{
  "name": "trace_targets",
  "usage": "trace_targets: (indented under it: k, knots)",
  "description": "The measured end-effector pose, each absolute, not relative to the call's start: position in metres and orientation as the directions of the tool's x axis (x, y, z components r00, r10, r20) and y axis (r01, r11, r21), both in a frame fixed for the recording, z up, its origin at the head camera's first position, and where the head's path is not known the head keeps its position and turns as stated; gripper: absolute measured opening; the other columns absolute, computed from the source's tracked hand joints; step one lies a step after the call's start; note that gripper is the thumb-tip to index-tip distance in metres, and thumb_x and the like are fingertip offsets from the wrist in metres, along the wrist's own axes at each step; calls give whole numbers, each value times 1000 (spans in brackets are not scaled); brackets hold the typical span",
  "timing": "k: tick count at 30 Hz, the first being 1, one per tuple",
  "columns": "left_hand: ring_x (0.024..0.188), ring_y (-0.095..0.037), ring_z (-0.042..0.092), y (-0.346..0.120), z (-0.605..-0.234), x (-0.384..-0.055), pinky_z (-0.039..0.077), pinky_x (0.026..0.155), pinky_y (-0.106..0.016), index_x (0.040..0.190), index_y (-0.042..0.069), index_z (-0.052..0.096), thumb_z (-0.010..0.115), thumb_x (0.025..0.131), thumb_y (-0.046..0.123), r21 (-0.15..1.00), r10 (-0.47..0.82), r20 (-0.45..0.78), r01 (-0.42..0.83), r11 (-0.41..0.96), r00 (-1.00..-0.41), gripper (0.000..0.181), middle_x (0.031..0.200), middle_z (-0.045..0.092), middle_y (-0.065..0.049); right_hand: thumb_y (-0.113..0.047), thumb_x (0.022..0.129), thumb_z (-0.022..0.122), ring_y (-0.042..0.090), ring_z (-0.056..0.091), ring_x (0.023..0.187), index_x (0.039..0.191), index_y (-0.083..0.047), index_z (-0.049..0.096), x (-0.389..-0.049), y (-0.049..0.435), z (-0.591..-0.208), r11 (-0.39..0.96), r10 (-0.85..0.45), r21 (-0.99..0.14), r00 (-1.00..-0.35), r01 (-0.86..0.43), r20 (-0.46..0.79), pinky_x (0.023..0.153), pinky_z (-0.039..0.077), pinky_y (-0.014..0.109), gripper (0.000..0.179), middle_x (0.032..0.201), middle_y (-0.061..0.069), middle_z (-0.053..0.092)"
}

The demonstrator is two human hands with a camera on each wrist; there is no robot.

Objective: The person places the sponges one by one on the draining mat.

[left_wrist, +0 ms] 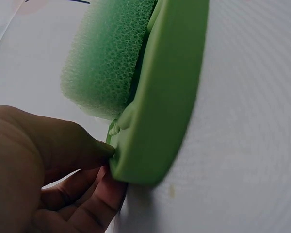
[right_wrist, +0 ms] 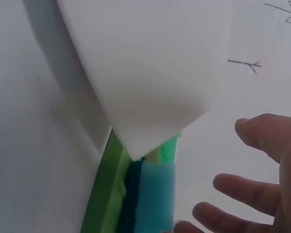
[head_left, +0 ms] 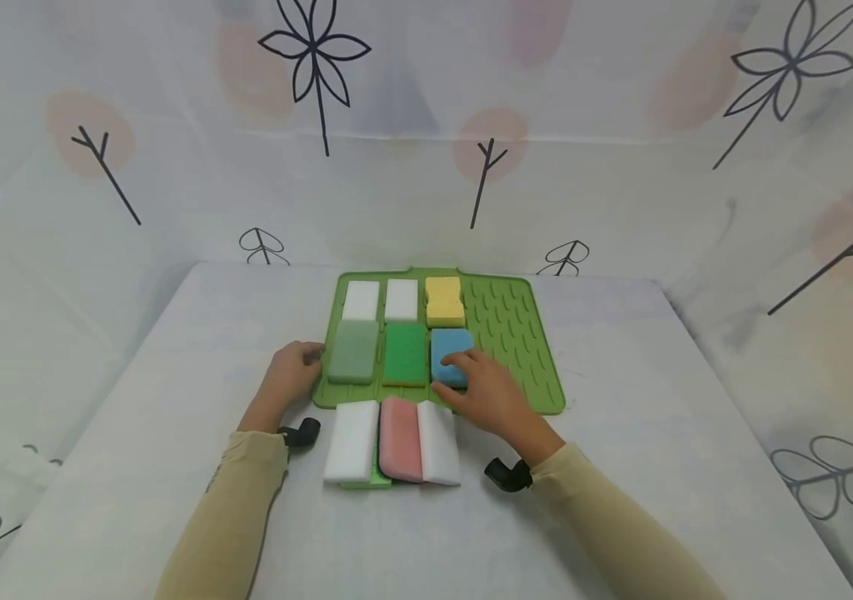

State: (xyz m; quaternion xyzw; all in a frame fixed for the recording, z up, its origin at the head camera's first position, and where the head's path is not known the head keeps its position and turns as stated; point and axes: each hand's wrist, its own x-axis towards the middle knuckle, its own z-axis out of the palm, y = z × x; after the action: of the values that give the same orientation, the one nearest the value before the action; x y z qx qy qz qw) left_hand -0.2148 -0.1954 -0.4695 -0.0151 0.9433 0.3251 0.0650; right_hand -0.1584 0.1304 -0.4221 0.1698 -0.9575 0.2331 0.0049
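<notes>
The blue rectangular sponge block [head_left: 451,343] sits on the right side of the near row, on the flat green ribbed tray [head_left: 516,350], which lies on the white surface [head_left: 606,350]. The bright green rectangular sponge block [head_left: 404,354] stands just beside it on the left; the notched yellow sponge block [head_left: 445,302] lies on its far side.

The right hand [head_left: 490,396] is over the near right part of the blue block, thumb and fingers spread apart and gripping nothing; whether a fingertip makes contact cannot be told. The left hand [head_left: 295,371] pinches the left rim of the tray near its near corner, thumb on top, fingers at the side.

Handling: the blue block is likely light, soft and compressible, with little risk of slipping or breakage. Grip it across its left and right sides, with light pressure. The tray appears flexible, probably silicone or rubber; hold it by the thick rim, since a one-sided lift could bend it.
</notes>
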Motion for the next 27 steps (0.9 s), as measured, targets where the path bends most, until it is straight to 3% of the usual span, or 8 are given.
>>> trace_targets:
  k: [9, 16, 23, 27]
  knots:
    - [120, -34, 54, -195, -468, -214, 45, 101, -50, 138, 3, 52, 45, 92, 12, 616, 3, -140, -85, 783, -990, 47, 130, 57, -19, -45, 90, 62, 28, 59, 115, 124, -14, 63, -147, 129, -424, 806, -330, -483, -937, -341, 111, 92, 52, 47, 46, 126, 8, 59]
    - [120, -34, 53, -195, -469, -214, 45, 102, -50, 138, 4, 52, 45, 93, 13, 610, -4, -153, -97, 787, -988, 47, 130, 57, -19, -41, 90, 65, 25, 61, 110, 120, -13, 66, -137, 127, -430, 763, -375, -503, -912, -406, 167, 89, 53, 44, 42, 119, 6, 63]
    - [118, -34, 54, -195, -468, -213, 46, 100, -50, 138, 3, 52, 45, 93, 12, 607, 3, -141, -84, 790, -990, 47, 129, 57, -19, -44, 90, 65, 18, 61, 96, 123, -16, 64, -130, 123, -436, 736, -390, -572, -918, -361, 78, 77, 52, 36, 44, 119, 4, 62]
    - [120, -34, 53, -194, -469, -214, 45, 102, -50, 139, 3, 51, 45, 93, 13, 606, 3, -144, -86, 791, -990, 47, 130, 57, -19, -47, 88, 65, 20, 59, 105, 124, -18, 63, -128, 121, -438, 745, -400, -574, -916, -340, 24, 82, 52, 39, 46, 124, 5, 60]
